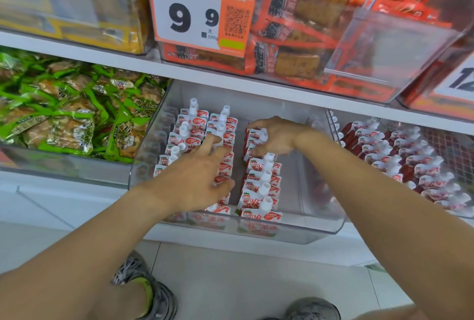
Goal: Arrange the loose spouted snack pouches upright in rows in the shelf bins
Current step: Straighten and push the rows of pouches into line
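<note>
While both arms reach into the clear bin [320, 232] on the lower shelf, the pouches [259, 186] stand there upright in three rows, white spouts up. Two rows are at the left side of the bin, close together, and the third row is in the middle, with a bare strip of bin floor to its right.

The left hand [202, 166] lies over the two left rows, palm down. Its fingers are spread and only a little bent, and the fingertips touch the pouch tops near the middle of these rows. It does not grip anything that I can see.

The right hand [272, 137] is at the far end of the third row. Its fingers are curled around the top pouches there, and one spout shows between them.

More pouches [420, 166] of the same kind lie leaning in rows in the next bin [333, 125] at the right. Green packs [71, 119] fill the bin at the left. On the upper shelf are orange packs [305, 25] and a price tag [195, 12] with 9.9. Two shoes [151, 291] show on the floor below.
</note>
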`<state>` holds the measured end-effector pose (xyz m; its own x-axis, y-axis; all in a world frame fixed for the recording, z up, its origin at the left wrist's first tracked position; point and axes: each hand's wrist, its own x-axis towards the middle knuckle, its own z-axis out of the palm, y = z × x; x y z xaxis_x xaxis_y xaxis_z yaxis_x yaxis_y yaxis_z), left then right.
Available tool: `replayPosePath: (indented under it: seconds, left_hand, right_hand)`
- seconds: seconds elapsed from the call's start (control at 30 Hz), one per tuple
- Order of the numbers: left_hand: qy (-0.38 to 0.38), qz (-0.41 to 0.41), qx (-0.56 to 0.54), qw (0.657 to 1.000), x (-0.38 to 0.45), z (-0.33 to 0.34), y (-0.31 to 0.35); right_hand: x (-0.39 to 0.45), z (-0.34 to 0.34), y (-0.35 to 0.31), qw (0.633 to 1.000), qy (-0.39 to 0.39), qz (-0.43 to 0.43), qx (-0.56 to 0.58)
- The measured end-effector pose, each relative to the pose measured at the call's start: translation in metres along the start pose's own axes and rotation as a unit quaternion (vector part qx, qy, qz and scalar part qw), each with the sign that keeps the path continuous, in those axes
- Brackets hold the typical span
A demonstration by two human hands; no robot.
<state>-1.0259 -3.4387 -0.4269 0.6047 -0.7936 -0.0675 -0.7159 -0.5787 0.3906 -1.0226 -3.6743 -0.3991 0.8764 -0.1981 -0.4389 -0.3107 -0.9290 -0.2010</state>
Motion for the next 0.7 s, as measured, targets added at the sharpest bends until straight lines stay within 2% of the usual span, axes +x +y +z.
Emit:
replayPosePath:
  seconds: [0.1,0.23,0.3,0.5,0.7]
  left_hand:
    - [-0.002,0.001,0.005,1.000,0.000,0.000,0.001]
    - [0.000,-0.004,0.013,1.000,0.002,0.003,0.000]
    - [-0.002,-0.007,0.013,1.000,0.002,0.004,-0.001]
    - [-0.004,-0.016,-0.007,1.000,0.000,0.002,0.003]
    - [0.008,-0.010,-0.024,1.000,-0.003,0.004,0.000]
  right_hand:
    - [-0.044,0.002,-0.001,0.996,0.069,-0.056,0.021]
    - [-0.092,0.050,0.001,0.988,0.035,-0.153,-0.003]
    - [-0.091,0.070,0.005,0.981,0.054,-0.187,-0.008]
    - [-0.084,0.076,0.021,0.966,0.092,-0.238,-0.036]
    - [-0.088,0.070,0.031,0.969,0.050,-0.232,-0.064]
